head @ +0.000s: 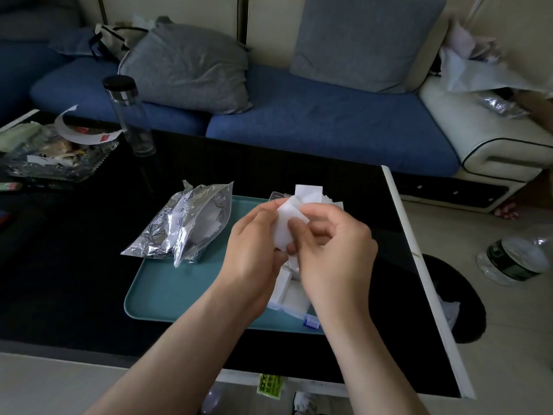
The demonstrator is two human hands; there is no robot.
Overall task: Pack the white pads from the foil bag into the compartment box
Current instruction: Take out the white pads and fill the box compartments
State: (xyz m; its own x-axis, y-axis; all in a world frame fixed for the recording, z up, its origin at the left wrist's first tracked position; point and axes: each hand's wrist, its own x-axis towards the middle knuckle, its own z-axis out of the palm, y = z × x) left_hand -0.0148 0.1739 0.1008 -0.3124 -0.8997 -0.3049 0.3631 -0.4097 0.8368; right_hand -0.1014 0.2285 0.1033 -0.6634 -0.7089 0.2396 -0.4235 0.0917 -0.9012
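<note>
Hands meet at frame centre, raised above the tray. Left hand [257, 235] is curled round the left side of a thin white pad [282, 227]. Right hand [335, 244] pinches the same pad from the right. Both hands are clamped on it. The pad is creased, tilted and clear of every surface.

Directly beneath the hands is a clear plastic compartment box [276, 195], mostly covered by the wrists. Stacked pads [291, 296] fill its near end. More white sheets [308, 191] stand up at its far end. A small blue clasp [311, 320] sits at the near edge. Which compartment holds what, cannot tell.

The box sits on the right half of a teal rounded-rectangle tray [167, 292]. At the tray's far left corner, overhanging onto the table, lies a crinkled silver foil bag [161, 232], with white bagged pads [214, 221] showing inside it.

The tray rests on a glossy black table [74, 265] with a white edge. Far left on the table are a tall clear bottle with a black lid [128, 112] and a glass dish of wrappers [51, 160]. Beyond the table is a blue sofa [314, 121] with a grey cushion [185, 64]. On the floor to the right lies a clear plastic water bottle [514, 262].
</note>
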